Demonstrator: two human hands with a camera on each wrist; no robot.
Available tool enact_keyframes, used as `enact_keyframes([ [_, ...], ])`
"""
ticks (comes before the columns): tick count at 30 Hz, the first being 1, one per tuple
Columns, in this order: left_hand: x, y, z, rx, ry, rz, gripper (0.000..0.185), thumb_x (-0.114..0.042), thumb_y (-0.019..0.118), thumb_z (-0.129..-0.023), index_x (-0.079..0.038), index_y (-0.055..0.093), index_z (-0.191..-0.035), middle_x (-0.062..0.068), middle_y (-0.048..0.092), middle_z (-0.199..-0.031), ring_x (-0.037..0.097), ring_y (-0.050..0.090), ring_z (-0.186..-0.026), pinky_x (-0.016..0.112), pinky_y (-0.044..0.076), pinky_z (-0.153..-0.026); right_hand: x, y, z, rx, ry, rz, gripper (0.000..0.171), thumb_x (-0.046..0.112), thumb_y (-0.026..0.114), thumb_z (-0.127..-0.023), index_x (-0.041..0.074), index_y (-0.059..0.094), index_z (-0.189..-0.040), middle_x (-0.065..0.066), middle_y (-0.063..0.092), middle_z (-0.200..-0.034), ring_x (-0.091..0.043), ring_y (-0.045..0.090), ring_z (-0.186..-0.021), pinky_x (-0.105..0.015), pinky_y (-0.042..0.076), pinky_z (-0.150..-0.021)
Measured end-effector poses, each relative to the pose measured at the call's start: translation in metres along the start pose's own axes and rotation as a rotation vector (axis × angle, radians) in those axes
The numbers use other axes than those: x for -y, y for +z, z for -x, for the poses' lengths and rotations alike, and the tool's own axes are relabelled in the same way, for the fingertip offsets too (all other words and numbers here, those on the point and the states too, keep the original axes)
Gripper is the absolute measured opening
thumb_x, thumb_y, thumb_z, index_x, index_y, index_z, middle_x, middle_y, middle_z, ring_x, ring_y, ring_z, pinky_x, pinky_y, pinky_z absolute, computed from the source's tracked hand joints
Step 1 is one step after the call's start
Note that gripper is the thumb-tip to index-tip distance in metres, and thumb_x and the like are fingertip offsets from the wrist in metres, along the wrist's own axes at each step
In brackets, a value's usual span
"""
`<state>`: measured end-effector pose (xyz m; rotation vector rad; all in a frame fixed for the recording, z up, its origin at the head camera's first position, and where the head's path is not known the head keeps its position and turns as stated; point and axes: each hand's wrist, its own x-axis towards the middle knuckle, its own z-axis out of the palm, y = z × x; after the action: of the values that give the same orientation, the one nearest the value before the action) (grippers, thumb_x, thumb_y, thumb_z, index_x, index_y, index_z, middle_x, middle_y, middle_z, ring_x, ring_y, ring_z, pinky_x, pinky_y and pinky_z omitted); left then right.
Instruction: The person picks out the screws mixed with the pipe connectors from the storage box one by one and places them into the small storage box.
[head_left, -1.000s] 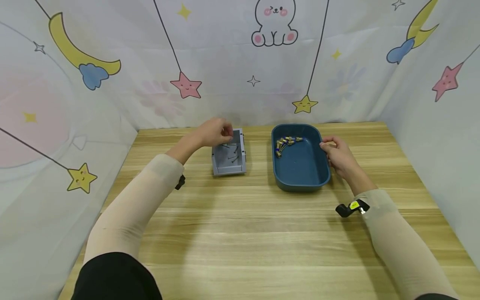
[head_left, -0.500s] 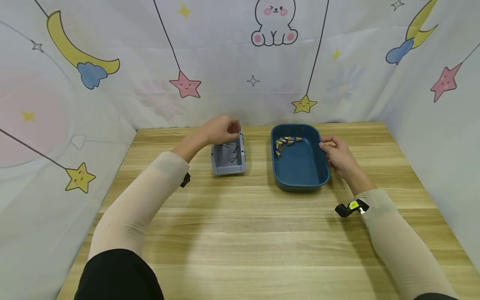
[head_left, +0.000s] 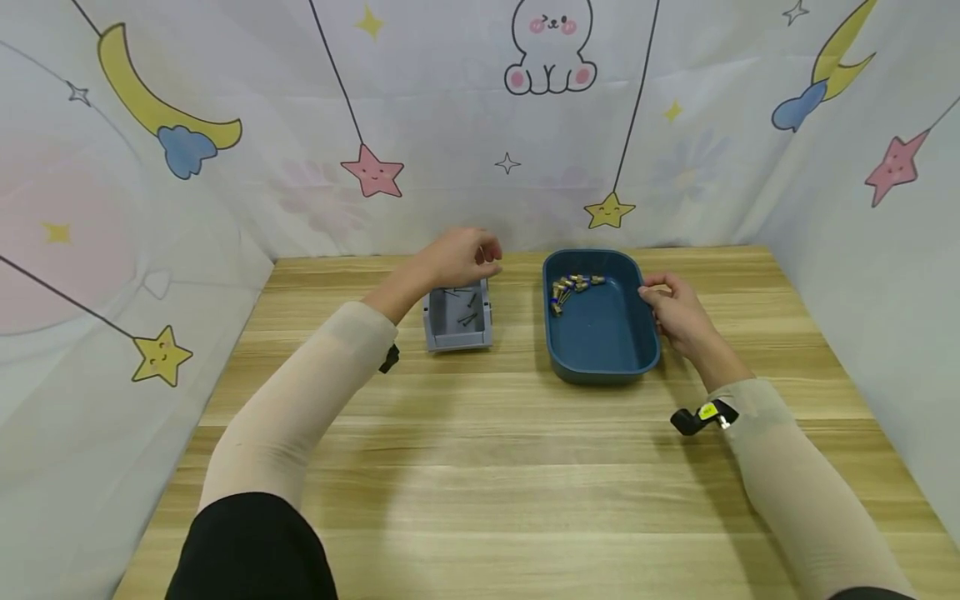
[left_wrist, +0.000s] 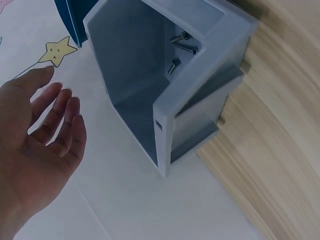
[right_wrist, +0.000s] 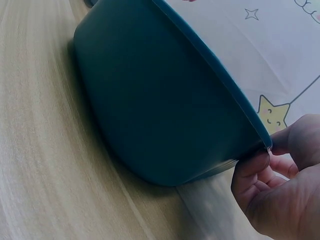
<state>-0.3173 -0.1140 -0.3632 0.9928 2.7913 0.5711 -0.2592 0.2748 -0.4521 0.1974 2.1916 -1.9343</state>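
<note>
My left hand (head_left: 459, 258) hovers over the back of a small grey plastic parts bin (head_left: 459, 341). Its fingers are loosely bent, and the left wrist view shows nothing between them. Several dark metal screws (head_left: 468, 319) lie inside the bin. To the right stands a dark blue plastic tub (head_left: 603, 337) with rounded corners. Several brass-coloured fittings (head_left: 558, 296) with blue parts are gathered at its back left. My right hand (head_left: 678, 317) pinches the tub's right rim between thumb and fingers, as the right wrist view also shows.
The bin and tub stand apart near the back of a wooden table (head_left: 480, 467). A white curtain (head_left: 442, 108) printed with stars and moons hangs right behind the table's back edge and along both sides.
My left hand has moved to the right above the grey bin, toward the tub, and its fingers have spread somewhat. The right hand and the tub have stayed in place.
</note>
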Motion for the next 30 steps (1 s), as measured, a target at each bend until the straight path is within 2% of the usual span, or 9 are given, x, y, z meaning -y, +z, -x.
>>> enact_keyframes([
  [6,-0.011,0.004,-0.008,-0.001,0.004,-0.006,0.026,-0.027,0.069,-0.105,-0.005,0.071,-0.119,0.008,0.068,-0.113,0.024,0.064,-0.105,0.038,0.053,-0.095,-0.001,0.001,0.000,0.009,-0.001,-0.032,0.026,0.018,0.054,-0.112,0.008,0.048,-0.135,0.007,0.057,-0.077,-0.006,0.047,-0.057,-0.022,0.038,-0.047],
  [14,-0.021,0.009,-0.016,0.017,0.040,0.050,0.025,-0.020,0.070,-0.104,-0.001,0.070,-0.120,0.013,0.068,-0.114,0.026,0.065,-0.105,0.037,0.054,-0.095,0.003,0.003,0.005,0.012,-0.014,-0.049,0.023,0.017,0.054,-0.112,0.008,0.048,-0.132,0.006,0.055,-0.073,-0.006,0.045,-0.053,-0.022,0.037,-0.045],
  [20,-0.023,0.012,-0.019,0.029,0.039,0.058,0.027,-0.022,0.070,-0.105,-0.002,0.070,-0.122,0.012,0.067,-0.116,0.024,0.065,-0.107,0.035,0.053,-0.096,0.000,0.001,0.002,0.003,-0.024,-0.038,0.024,0.018,0.054,-0.112,0.009,0.049,-0.133,0.007,0.054,-0.072,-0.005,0.043,-0.051,-0.022,0.035,-0.045],
  [30,-0.024,0.021,-0.022,0.025,0.026,0.088,0.029,-0.024,0.069,-0.105,-0.005,0.068,-0.126,0.010,0.066,-0.120,0.023,0.064,-0.112,0.034,0.053,-0.098,0.009,0.005,0.009,0.016,0.006,-0.052,0.028,0.014,0.053,-0.111,0.002,0.046,-0.136,0.003,0.058,-0.076,-0.008,0.047,-0.053,-0.024,0.039,-0.045],
])
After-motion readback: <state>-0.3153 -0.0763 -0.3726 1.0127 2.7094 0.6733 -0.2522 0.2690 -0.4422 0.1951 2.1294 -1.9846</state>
